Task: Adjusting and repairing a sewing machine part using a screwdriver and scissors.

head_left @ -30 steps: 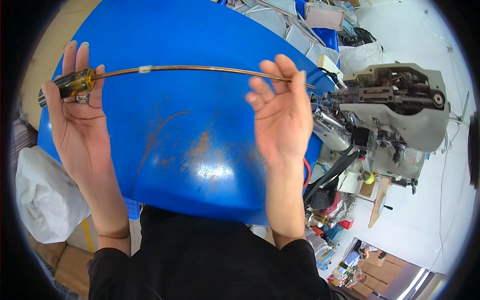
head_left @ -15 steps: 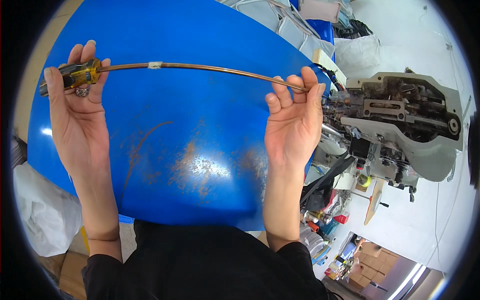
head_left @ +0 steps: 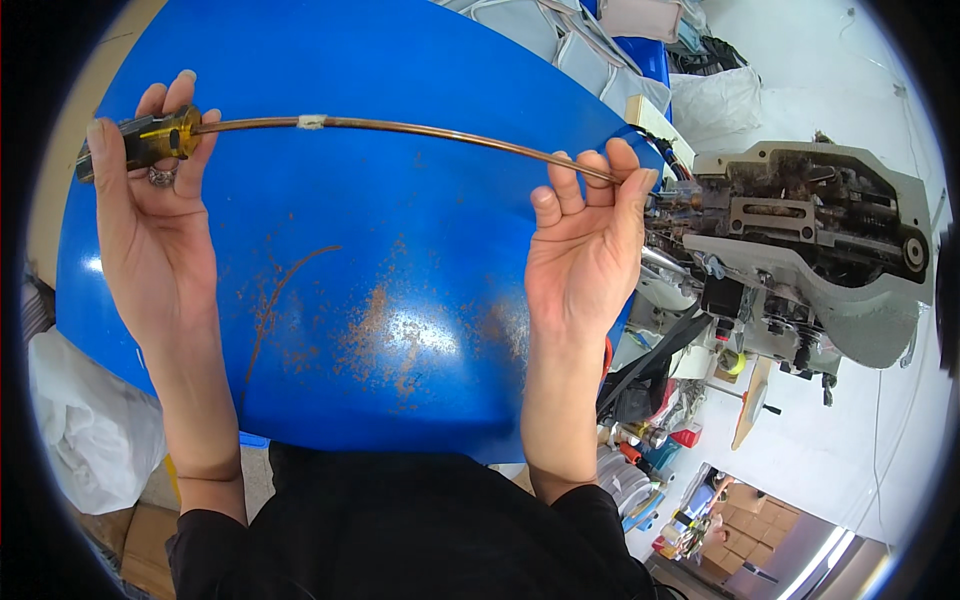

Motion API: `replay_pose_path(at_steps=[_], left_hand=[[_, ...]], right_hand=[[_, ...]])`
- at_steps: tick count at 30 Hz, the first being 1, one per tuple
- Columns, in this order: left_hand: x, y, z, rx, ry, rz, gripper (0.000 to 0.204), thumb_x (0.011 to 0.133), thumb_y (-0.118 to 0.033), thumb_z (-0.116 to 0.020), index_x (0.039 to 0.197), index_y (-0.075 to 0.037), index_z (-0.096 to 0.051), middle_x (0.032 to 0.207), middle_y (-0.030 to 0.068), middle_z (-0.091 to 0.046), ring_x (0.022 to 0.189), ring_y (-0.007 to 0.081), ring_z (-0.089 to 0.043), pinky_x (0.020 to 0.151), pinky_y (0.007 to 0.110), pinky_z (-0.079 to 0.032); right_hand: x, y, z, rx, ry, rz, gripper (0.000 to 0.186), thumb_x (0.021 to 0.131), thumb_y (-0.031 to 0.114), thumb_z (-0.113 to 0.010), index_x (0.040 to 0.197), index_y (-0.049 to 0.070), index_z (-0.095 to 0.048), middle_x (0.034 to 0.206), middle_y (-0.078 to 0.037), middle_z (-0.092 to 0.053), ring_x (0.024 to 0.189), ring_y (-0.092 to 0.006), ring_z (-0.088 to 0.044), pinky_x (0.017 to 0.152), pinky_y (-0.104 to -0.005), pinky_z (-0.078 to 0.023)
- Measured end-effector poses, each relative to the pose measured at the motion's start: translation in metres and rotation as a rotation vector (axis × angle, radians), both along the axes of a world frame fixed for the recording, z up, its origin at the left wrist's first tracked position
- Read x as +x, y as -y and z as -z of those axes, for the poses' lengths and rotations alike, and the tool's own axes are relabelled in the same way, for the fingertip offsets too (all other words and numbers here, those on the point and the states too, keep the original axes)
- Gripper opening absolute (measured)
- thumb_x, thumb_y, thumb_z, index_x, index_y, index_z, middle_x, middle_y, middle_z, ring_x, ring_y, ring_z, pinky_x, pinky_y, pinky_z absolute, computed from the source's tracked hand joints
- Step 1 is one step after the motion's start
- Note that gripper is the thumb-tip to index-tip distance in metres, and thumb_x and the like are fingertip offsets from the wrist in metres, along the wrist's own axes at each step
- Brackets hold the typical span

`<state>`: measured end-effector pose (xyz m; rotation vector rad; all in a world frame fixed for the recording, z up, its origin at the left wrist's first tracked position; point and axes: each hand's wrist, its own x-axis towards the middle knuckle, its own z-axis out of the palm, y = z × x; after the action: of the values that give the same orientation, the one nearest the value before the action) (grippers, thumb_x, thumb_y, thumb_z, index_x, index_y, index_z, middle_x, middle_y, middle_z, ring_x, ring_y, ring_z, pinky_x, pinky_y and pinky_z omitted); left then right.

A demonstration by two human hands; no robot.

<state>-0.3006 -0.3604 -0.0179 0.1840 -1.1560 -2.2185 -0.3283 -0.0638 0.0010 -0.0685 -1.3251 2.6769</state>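
A long screwdriver (head_left: 420, 130) with a yellow-and-black handle (head_left: 160, 138) and a brown, rusty-looking shaft spans the space between my hands, above the blue tabletop (head_left: 430, 210). My left hand (head_left: 155, 235), a ring on one finger, is closed round the handle. At the other end, the fingertips and thumb of my right hand (head_left: 585, 250) pinch the shaft; its tip is hidden by them. A pale patch (head_left: 311, 122) shows on the shaft near the handle. The shaft looks bowed in this wide picture.
Brown dust (head_left: 380, 330) and a curved brown streak (head_left: 275, 290) mark the tabletop. A grey, grimy machine (head_left: 800, 230) stands close to my right hand. White bags (head_left: 95, 420) lie at left; grey fabric pieces (head_left: 590, 75) are heaped behind.
The screwdriver's handle end has risen very slightly with my left hand. Both hands keep their hold, and the right one has barely shifted.
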Motion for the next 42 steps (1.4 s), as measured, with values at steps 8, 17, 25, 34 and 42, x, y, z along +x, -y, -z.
replay_pose_path(at_steps=[8,17,25,34,42], left_hand=[[-0.015,0.001,-0.003,-0.027,-0.039,-0.025,0.042,0.110,-0.028,-0.049,0.130,0.009,-0.052,0.130,0.0296,-0.061,0.125,0.0355,-0.063,0.101,0.041,-0.060],[-0.020,0.005,0.001,-0.067,-0.071,0.007,0.040,0.108,-0.026,-0.054,0.125,0.010,-0.055,0.124,0.0286,-0.064,0.119,0.0381,-0.066,0.094,0.040,-0.063],[-0.025,0.007,0.002,-0.113,-0.082,0.011,0.034,0.107,-0.025,-0.057,0.124,0.005,-0.055,0.120,0.0235,-0.065,0.119,0.0405,-0.066,0.089,0.041,-0.065],[-0.035,0.015,0.008,-0.109,-0.067,0.018,0.035,0.106,-0.025,-0.060,0.126,0.004,-0.056,0.116,0.0220,-0.067,0.115,0.0376,-0.069,0.090,0.042,-0.065],[-0.038,0.001,-0.007,-0.072,0.007,-0.063,0.052,0.109,-0.037,-0.049,0.139,0.006,-0.050,0.113,0.0214,-0.067,0.116,0.0339,-0.068,0.094,0.043,-0.063]], right_hand=[[-0.002,0.005,-0.002,-0.013,0.001,0.038,0.044,0.109,0.042,-0.047,0.131,0.005,-0.054,0.106,-0.012,-0.068,0.096,-0.0275,-0.074,0.073,-0.0362,-0.063],[-0.005,0.011,-0.003,0.091,-0.024,0.113,0.050,0.109,0.041,-0.048,0.149,0.014,-0.036,0.107,-0.013,-0.066,0.091,-0.0286,-0.074,0.072,-0.0361,-0.063],[-0.003,0.014,-0.005,0.083,-0.024,0.130,0.049,0.109,0.040,-0.048,0.148,0.013,-0.037,0.108,-0.013,-0.065,0.091,-0.0298,-0.074,0.071,-0.0365,-0.063],[-0.003,0.014,-0.004,0.066,-0.038,0.147,0.049,0.108,0.040,-0.049,0.148,0.013,-0.037,0.108,-0.013,-0.066,0.093,-0.0302,-0.074,0.073,-0.0374,-0.064],[-0.004,0.016,-0.004,0.034,-0.026,0.147,0.048,0.108,0.040,-0.050,0.146,0.013,-0.038,0.109,-0.012,-0.066,0.096,-0.0301,-0.074,0.075,-0.0369,-0.064]])
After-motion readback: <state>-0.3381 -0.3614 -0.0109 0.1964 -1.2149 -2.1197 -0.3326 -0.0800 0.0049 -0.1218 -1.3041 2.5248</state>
